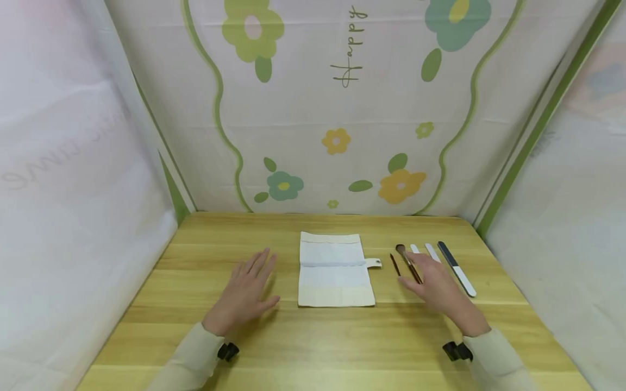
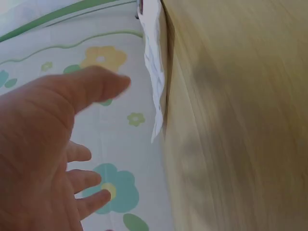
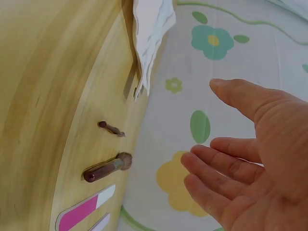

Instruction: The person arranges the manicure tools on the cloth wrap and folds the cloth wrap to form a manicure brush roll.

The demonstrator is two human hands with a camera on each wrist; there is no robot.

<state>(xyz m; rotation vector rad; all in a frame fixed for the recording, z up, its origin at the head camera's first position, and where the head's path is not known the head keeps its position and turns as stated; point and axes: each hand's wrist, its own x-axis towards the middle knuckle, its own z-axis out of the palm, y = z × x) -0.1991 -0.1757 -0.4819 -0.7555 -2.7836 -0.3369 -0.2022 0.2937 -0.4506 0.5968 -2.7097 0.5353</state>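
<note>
A white cloth pouch lies unfolded at mid-table, its snap strap pointing right. To its left, my left hand hovers with spread, relaxed fingers, holding nothing; the left wrist view shows its thumb apart from the cloth. Over the tools on the right is my right hand, fingers loosely extended and nothing gripped. Beneath and beside it are a makeup brush with fluffy brown bristles, a short thin brown stick, and a pink-and-white nail file. The hand partly covers the files in the head view.
A dark-and-white nail file lies at the far right, beside another pale file. The wooden table is bordered by a flower-printed cloth wall at the back and white cloth walls at both sides.
</note>
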